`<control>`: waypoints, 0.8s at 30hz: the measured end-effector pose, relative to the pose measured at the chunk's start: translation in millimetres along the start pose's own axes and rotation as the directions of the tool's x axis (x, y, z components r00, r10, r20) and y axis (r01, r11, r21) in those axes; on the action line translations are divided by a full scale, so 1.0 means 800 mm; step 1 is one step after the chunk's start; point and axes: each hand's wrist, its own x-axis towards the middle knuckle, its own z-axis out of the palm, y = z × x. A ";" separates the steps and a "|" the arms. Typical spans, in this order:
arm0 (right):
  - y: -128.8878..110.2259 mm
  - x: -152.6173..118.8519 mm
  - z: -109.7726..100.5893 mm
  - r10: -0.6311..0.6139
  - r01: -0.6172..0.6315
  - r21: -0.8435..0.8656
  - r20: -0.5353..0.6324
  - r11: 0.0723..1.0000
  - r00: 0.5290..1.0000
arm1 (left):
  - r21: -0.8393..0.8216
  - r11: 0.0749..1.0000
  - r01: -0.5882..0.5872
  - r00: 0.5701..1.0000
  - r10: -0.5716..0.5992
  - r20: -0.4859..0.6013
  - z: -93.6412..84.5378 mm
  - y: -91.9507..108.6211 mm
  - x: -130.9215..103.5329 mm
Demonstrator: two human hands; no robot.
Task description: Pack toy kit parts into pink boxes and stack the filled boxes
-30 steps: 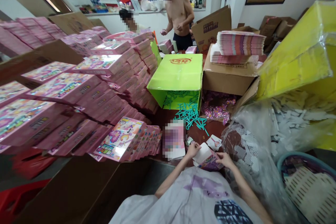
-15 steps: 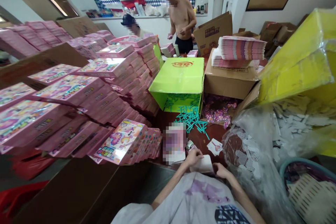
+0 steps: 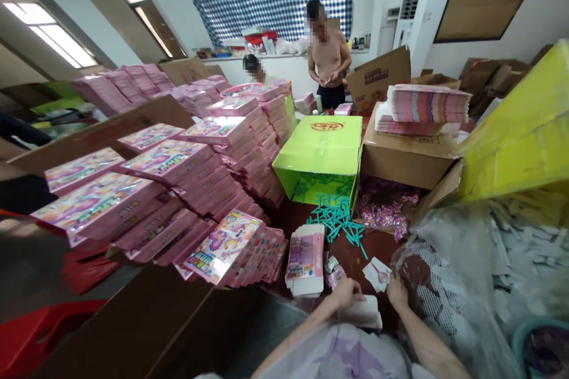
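Note:
My left hand point(image 3: 348, 294) is closed on a small white carton point(image 3: 363, 311), which lies on its side near my shirt. To the right, my right hand point(image 3: 397, 294) has its fingers bent at the edge of some picture cards point(image 3: 377, 274), pinching the edge of one; the fingertips are small in view. Small clear packets point(image 3: 333, 272) lie just beyond my left hand. A stack of flat pink and purple printed cartons point(image 3: 304, 260) is to their left. Loose teal sticks point(image 3: 336, 218) spill from a lime-green box point(image 3: 326, 148) ahead.
Stacked pink boxes point(image 3: 169, 157) crowd the left side. A cardboard box point(image 3: 404, 157) carries printed sheets point(image 3: 429, 103), with shiny purple packets point(image 3: 386, 210) below. Clear plastic bags point(image 3: 471, 284) of white pieces and a teal basket point(image 3: 518, 337) stand right. Two people point(image 3: 329, 56) are behind.
My right hand has left the white carton and moved out to the picture cards. My left hand keeps the carton. The view has tilted up and turned left.

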 end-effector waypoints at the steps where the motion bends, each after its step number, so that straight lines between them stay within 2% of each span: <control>1: -0.004 0.004 0.000 0.013 -0.014 -0.025 -0.033 1.000 0.999 | 0.006 1.000 0.003 1.000 -0.003 -0.001 -0.001 -0.001 -0.002; 4: -0.013 0.019 -0.001 0.014 -0.018 -0.061 -0.067 0.998 0.998 | 0.016 1.000 0.022 1.000 -0.022 -0.007 -0.007 -0.005 -0.005; 8: -0.012 0.039 0.000 0.054 -0.056 -0.081 -0.020 0.995 0.998 | 0.011 0.998 0.064 0.997 -0.064 -0.031 -0.015 -0.013 -0.006; 14: -0.011 0.043 0.008 0.119 -0.115 -0.180 0.015 0.977 0.993 | -0.007 0.993 0.118 0.993 -0.118 -0.029 -0.015 -0.018 -0.004; 18: -0.017 0.048 0.006 0.079 -0.068 -0.241 0.038 0.968 0.996 | 0.004 0.993 0.120 0.992 -0.120 -0.033 -0.016 -0.015 0.003; 24: -0.026 0.072 0.000 0.019 0.025 -0.309 0.140 0.951 0.990 | 0.023 0.992 0.126 0.992 -0.126 -0.009 -0.021 -0.012 0.014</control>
